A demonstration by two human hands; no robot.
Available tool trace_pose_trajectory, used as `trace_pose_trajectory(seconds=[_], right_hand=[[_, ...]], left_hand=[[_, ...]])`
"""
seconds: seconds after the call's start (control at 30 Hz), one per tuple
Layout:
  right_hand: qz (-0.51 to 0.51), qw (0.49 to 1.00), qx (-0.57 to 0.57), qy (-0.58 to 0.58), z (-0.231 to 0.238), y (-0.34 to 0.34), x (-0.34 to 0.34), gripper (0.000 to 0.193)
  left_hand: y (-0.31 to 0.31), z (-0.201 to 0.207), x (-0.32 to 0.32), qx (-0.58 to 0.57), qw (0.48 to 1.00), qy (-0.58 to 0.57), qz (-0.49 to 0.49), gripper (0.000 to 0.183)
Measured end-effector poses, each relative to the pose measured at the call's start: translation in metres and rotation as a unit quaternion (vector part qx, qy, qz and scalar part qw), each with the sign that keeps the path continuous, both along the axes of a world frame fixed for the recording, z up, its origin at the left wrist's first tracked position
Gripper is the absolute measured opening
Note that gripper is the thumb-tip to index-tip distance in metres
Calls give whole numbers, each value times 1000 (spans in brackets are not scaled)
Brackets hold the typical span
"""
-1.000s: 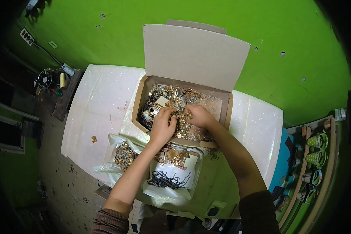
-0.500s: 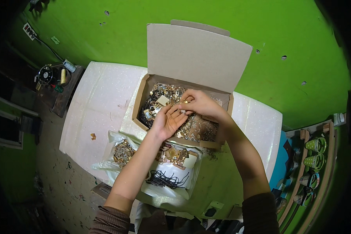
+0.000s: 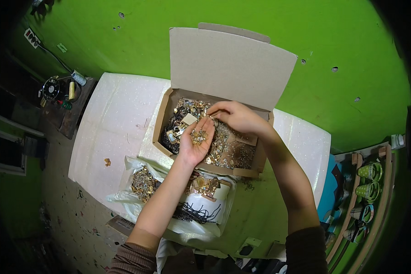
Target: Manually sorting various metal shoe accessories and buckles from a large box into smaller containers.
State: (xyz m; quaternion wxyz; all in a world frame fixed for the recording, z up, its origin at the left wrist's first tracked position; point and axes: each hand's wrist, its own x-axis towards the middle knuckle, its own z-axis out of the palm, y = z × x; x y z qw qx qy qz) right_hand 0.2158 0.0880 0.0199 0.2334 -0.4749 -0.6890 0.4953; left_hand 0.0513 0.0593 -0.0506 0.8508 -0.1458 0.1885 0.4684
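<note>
My left hand [image 3: 196, 148] is palm up over the front of the cardboard box [image 3: 161, 121], with a small heap of shiny gold and silver jewellery pieces [image 3: 199, 136] cupped in it. Close to its fingertips is my right hand [image 3: 239, 118], palm down, thumb and fingers drawn together; whatever they pinch is too small to make out. Under both hands, the box holds gold trinkets [image 3: 224, 157], dark bead strings [image 3: 171, 147] and a pale square card [image 3: 188, 119]. Part of these contents is hidden by my hands.
The box lid [image 3: 228, 64] stands up against the green wall [image 3: 324, 27]. In front are a plastic bag [image 3: 123, 196] with gold pieces and a tray with black bead strings [image 3: 197, 213]. Spools [image 3: 72, 90] stand on a side table; sandals [image 3: 369, 189] hang on a wooden rack.
Gold and silver pieces now lie in my left palm, which looked bare before. The left fingers have curled up a little, and my right fingertips have moved slightly up and left.
</note>
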Motion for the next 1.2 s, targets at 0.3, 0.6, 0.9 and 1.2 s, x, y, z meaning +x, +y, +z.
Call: trace_pose_trajectory(seconds=[0.3, 0.6, 0.9, 1.2], right_hand=[[-99, 944, 168, -267, -96, -2, 13, 45], [-108, 942, 151, -279, -109, -1, 13, 41], [-198, 898, 157, -359, -120, -14, 4, 30], [-65, 946, 91, -305, -112, -20, 12, 70]], left_hand=[[5, -10, -7, -18, 997, 64, 31, 32], [2, -12, -10, -15, 998, 62, 12, 32], [2, -11, -8, -5, 997, 74, -1, 33], [0, -9, -9, -4, 997, 78, 4, 33]])
